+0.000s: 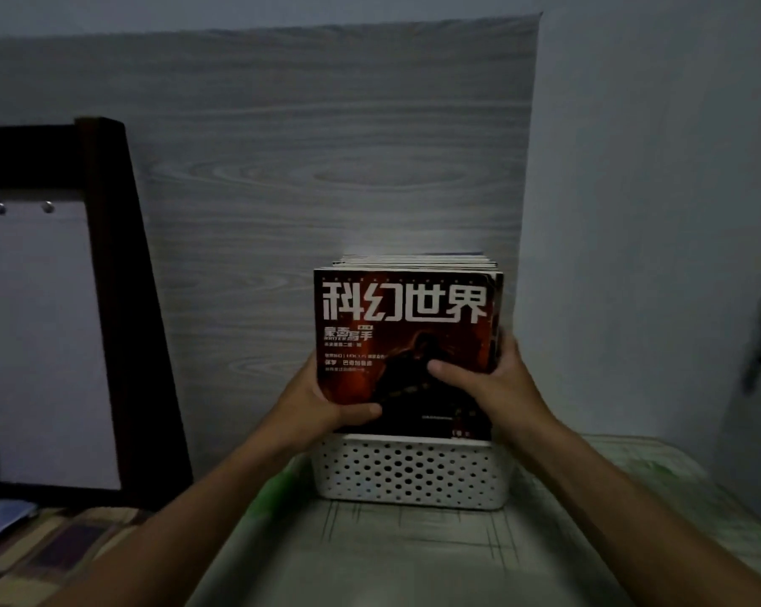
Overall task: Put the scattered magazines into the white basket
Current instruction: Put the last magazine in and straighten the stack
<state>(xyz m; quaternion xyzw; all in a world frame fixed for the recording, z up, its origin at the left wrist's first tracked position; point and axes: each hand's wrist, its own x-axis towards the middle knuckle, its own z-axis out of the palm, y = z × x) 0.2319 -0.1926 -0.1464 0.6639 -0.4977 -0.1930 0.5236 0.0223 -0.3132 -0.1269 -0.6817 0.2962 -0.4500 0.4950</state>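
Observation:
A stack of magazines (407,339) stands upright in the white perforated basket (413,473), its front cover dark red with large white characters. The stack's lower ends are inside the basket and the tops rise well above its rim. My left hand (315,405) grips the stack's lower left edge, thumb across the cover. On the right side my right hand (492,378) holds the edge, its thumb pressed on the cover's middle. The magazines behind the front one show only their top edges.
The basket sits on a pale surface (391,562) against a grey wood-grain panel (326,168). A dark wooden frame (120,300) stands at the left, with a patterned cloth (41,554) and a blue item (2,516) below it. A wall is close on the right.

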